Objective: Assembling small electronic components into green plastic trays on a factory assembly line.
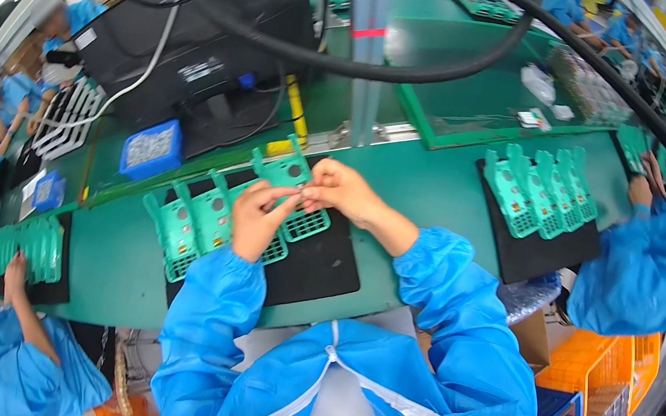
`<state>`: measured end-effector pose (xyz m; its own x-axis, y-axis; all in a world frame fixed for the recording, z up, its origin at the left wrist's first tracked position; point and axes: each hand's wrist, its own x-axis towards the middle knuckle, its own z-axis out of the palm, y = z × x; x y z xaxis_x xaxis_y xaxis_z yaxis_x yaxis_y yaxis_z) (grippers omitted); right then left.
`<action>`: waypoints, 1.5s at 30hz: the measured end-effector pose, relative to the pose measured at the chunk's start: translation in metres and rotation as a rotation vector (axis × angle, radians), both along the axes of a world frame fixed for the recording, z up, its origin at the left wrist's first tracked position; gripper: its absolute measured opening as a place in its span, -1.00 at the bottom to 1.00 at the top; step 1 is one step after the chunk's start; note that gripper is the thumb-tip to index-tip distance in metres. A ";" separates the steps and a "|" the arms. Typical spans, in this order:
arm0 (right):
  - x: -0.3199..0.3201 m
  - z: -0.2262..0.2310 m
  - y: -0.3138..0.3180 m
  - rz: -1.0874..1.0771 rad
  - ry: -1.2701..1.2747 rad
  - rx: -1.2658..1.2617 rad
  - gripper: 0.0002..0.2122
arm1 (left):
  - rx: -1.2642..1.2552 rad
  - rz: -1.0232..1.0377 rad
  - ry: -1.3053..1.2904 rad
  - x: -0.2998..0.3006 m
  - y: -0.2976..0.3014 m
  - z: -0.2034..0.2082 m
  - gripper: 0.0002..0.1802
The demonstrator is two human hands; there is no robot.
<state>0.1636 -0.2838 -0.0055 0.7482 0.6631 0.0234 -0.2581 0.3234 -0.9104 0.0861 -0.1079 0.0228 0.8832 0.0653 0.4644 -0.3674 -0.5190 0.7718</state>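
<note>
The left hand (255, 219), near the middle of the frame, is curled with its thumb and finger drawn together, and its tips meet those of the right hand (344, 194), which pinches from the other side; whatever lies between the fingertips is too small to tell. Both hands are above a row of green plastic parts (211, 218) with grid ends, lying side by side on a black mat (327, 265) at the centre of the frame.

At the far left, people in blue clothing recede into the room. At the lower left, a co-worker's hand (16, 270) touches another group of green parts (45, 248). Above these, at mid-left, are a small blue box (48, 192) and a white rack (68, 121). A larger blue bin (150, 176) stands beside a dark monitor (225, 64) seen from behind, which fills much of the upper left. The green tabletop (423, 175) spans the frame, its edges bent by the lens. At the upper centre a metal post (360, 97) bears a red band, and a thick black cable (401, 74) loops across it. To the right, a clear bag (538, 84) lies at the upper right, while more green frames (536, 195) rest on a second mat (557, 252). A co-worker in blue (644, 263) sits at the right edge, above an orange crate (582, 363).
</note>
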 end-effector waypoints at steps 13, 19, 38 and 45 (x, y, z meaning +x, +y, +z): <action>0.028 -0.011 -0.014 -0.311 -0.200 -0.141 -0.89 | 0.311 0.010 -0.047 0.023 0.005 -0.009 -0.88; 0.032 -0.027 -0.009 -0.290 -0.196 -0.196 -0.88 | 0.429 0.041 -0.070 0.030 0.001 -0.020 -0.88; 0.031 -0.027 -0.010 -0.286 -0.184 -0.201 -0.86 | 0.731 -0.049 -0.299 0.025 -0.016 -0.019 -0.88; 0.030 -0.026 -0.008 -0.284 -0.204 -0.230 -0.87 | 0.787 -0.087 -0.247 0.021 -0.018 -0.020 -0.86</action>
